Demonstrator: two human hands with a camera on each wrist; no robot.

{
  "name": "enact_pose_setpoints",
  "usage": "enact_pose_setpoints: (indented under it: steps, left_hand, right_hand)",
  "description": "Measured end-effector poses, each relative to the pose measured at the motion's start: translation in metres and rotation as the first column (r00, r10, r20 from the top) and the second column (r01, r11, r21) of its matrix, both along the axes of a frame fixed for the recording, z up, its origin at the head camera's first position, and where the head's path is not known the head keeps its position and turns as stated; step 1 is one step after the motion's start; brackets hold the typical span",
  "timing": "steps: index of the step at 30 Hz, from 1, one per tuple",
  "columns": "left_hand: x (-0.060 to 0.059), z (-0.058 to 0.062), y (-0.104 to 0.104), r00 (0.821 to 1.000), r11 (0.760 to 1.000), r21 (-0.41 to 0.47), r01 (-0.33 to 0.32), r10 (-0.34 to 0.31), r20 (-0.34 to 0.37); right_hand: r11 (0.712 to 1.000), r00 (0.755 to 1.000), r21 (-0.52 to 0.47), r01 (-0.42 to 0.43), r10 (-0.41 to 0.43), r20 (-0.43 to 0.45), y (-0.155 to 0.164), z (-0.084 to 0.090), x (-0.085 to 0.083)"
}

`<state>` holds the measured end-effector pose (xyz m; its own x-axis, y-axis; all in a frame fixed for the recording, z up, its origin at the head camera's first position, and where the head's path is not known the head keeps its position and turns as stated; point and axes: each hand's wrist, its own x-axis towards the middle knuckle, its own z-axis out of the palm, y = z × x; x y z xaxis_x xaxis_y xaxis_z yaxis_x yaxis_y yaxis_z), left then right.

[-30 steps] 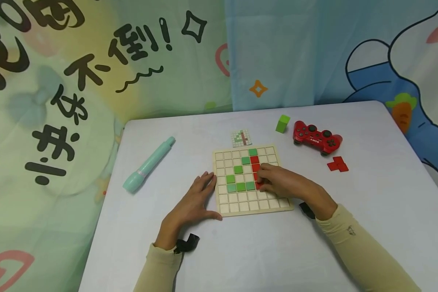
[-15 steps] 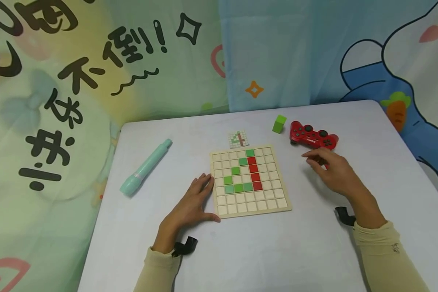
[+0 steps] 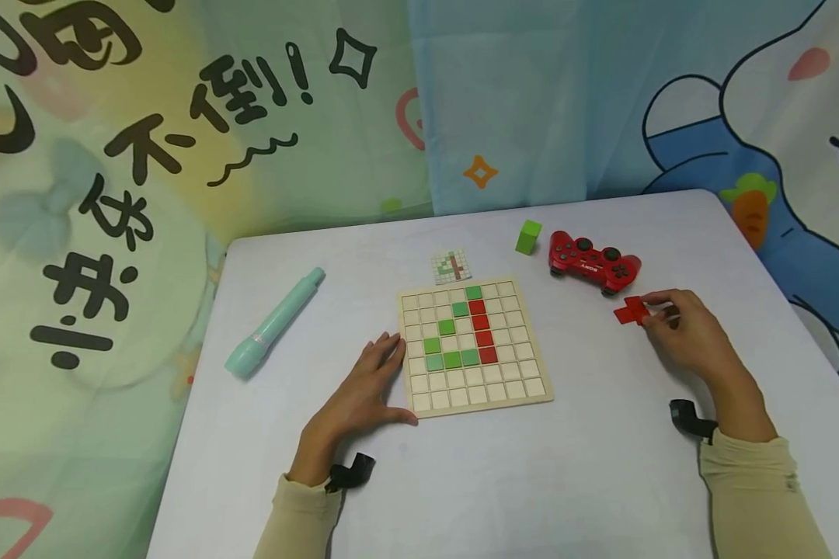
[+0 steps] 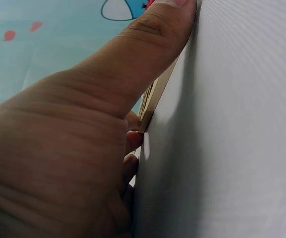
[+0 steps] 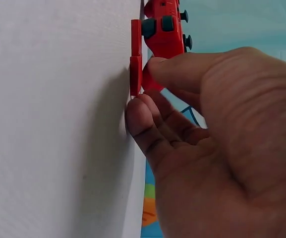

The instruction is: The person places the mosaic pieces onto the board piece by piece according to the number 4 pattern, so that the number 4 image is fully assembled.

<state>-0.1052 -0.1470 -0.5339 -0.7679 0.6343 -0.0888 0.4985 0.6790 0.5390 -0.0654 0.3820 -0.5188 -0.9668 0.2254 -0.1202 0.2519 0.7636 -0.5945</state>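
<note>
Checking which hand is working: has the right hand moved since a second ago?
Yes. The right hand left the wooden board, moving right to the red piece below the red controller.

I am looking at a pale wooden grid board (image 3: pixel 474 350) with a matt, unvarnished face; the green and red tiles (image 3: pixel 477 321) seated in it are showing a smooth, slightly satin paint. Right of the board, the red game controller (image 3: pixel 593 263) is gleaming as glossy plastic, and the flat red puzzle piece (image 3: pixel 631 310) is looking smooth. The table (image 3: pixel 531 481) is reading matt white. The printed cloth backdrop (image 3: pixel 182 116) behind the board is hanging soft.
</note>
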Motion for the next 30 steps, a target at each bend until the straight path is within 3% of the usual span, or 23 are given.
enact_pose_setpoints:
  steps: [16, 30]
  left_hand:
    - [0.001, 0.0, 0.0, 1.0, 1.0, 0.005, -0.022, 0.022, 0.022]
    - [0.002, 0.003, -0.001, 1.0, 1.0, 0.011, -0.02, 0.019, 0.017]
  right_hand:
    - [0.999, 0.999, 0.027, -0.033, 0.032, 0.01, 0.004, -0.003, 0.0]
    - [0.998, 0.991, 0.064, -0.026, 0.017, 0.134, 0.003, 0.006, 0.004]
